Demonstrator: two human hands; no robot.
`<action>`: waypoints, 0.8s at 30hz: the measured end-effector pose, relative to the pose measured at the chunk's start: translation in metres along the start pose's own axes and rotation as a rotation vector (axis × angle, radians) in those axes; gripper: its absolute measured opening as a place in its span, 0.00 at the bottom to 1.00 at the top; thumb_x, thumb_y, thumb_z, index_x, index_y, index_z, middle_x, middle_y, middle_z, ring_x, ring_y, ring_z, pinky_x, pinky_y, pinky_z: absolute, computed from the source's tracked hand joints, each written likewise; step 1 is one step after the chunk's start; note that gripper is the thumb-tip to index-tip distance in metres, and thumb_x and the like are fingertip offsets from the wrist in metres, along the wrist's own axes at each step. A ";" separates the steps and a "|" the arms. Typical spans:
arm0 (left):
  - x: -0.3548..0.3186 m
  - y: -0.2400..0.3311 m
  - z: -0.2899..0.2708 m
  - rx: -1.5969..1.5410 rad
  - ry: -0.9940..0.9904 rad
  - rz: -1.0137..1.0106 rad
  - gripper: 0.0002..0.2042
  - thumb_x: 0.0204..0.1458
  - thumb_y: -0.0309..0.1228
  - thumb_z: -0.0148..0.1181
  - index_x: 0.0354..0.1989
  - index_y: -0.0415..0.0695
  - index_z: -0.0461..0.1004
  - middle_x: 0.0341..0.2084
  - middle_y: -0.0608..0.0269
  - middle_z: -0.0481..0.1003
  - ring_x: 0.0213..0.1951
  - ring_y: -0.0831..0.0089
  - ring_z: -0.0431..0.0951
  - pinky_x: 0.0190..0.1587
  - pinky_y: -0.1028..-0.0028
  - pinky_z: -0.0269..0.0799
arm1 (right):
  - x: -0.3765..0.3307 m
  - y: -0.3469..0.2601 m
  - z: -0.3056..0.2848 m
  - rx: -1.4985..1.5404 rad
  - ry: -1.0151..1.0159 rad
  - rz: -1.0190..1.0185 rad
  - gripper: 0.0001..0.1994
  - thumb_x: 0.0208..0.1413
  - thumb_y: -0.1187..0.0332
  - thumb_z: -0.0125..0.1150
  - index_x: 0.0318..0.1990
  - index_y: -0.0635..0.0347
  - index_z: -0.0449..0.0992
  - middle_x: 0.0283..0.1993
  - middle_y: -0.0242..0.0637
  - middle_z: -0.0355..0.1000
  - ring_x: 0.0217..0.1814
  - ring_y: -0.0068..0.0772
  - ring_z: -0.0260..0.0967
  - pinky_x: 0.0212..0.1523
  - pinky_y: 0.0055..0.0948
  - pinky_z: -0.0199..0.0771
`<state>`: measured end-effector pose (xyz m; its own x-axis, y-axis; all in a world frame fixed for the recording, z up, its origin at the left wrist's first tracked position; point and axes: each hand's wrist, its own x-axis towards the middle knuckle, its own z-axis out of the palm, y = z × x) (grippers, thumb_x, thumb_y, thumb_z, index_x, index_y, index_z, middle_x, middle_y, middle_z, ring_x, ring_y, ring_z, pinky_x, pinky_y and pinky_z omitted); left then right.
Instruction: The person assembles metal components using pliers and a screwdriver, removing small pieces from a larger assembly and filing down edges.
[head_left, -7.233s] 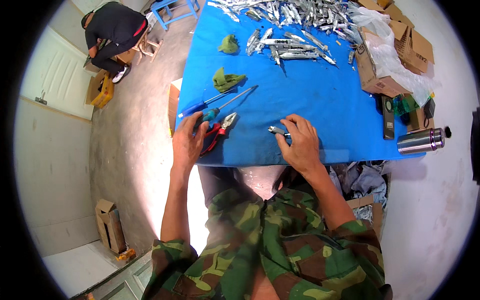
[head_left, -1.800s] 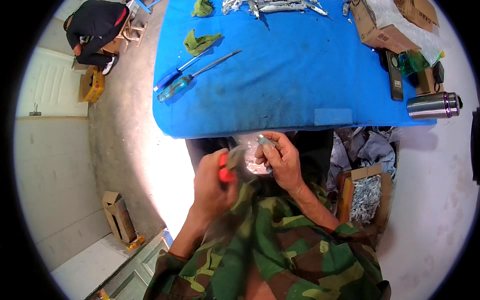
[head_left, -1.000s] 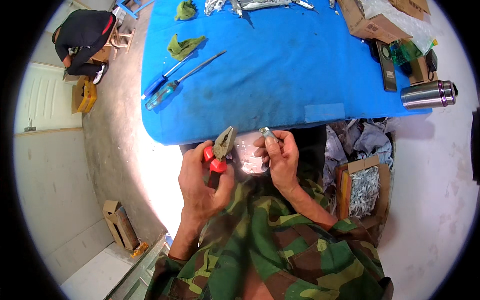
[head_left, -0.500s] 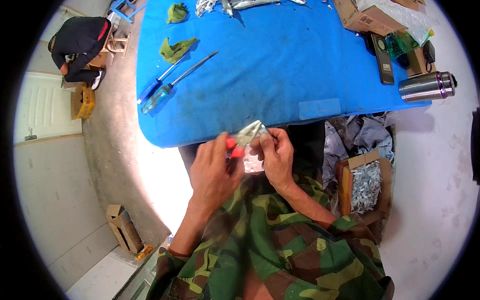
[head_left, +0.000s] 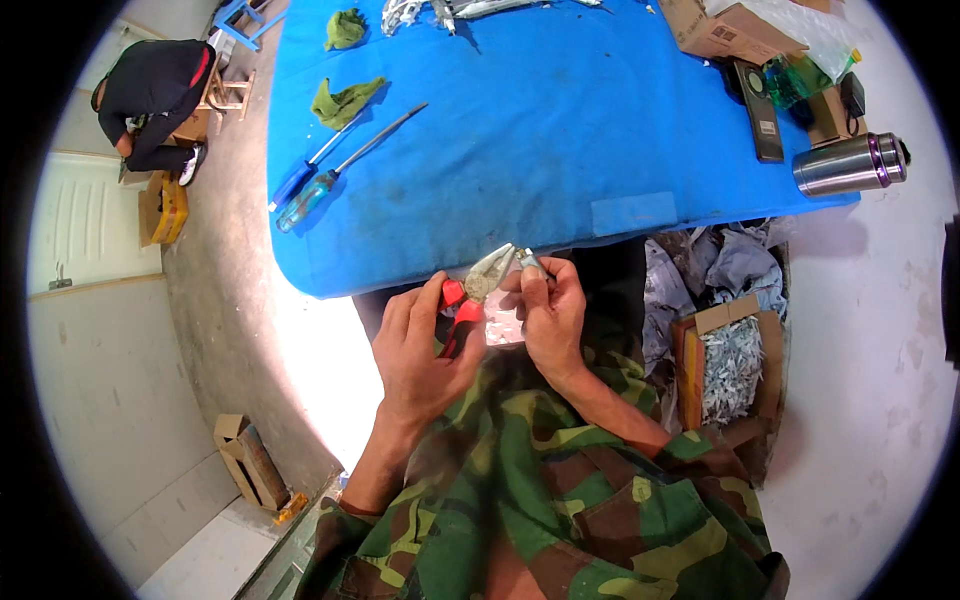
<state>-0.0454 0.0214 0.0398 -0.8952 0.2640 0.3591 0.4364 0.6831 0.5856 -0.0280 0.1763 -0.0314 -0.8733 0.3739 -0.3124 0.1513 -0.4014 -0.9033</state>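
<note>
My left hand (head_left: 418,340) grips the red handles of a pair of pliers (head_left: 484,277), whose metal jaws point up and to the right. Opposite it, my right hand (head_left: 551,312) is closed on a small metal piece (head_left: 527,259), pinched between thumb and fingers. The jaw tips are right beside the top of that piece; whether they touch it I cannot tell. Most of the piece is hidden by my fingers. Below and between my hands a pinkish surface with pale bits (head_left: 505,328) shows in part.
On the blue-covered table (head_left: 480,150) lie two screwdrivers (head_left: 310,199), green cloths (head_left: 347,102), silvery strips (head_left: 420,12), a dark phone-like device (head_left: 762,115) and a steel flask (head_left: 850,166). A carton of shredded silvery scraps (head_left: 733,370) stands at lower right. Another person (head_left: 155,95) sits bent at far left.
The plier handles have spread wider in my left hand, and the jaws have shifted slightly left of the metal piece. My right hand has barely moved.
</note>
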 end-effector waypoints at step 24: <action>0.005 0.005 -0.026 0.107 0.011 0.015 0.28 0.44 0.21 0.74 0.58 0.36 0.77 0.41 0.50 0.80 0.41 0.56 0.82 0.43 0.64 0.80 | -0.015 -0.014 -0.009 0.010 -0.100 -0.022 0.11 0.73 0.65 0.55 0.51 0.65 0.67 0.39 0.37 0.78 0.33 0.21 0.74 0.34 0.24 0.75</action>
<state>-0.0456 0.0080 0.0635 -0.8875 0.2674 0.3754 0.4367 0.7481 0.4996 -0.0130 0.1834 -0.0168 -0.9182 0.2976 -0.2613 0.1274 -0.4028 -0.9064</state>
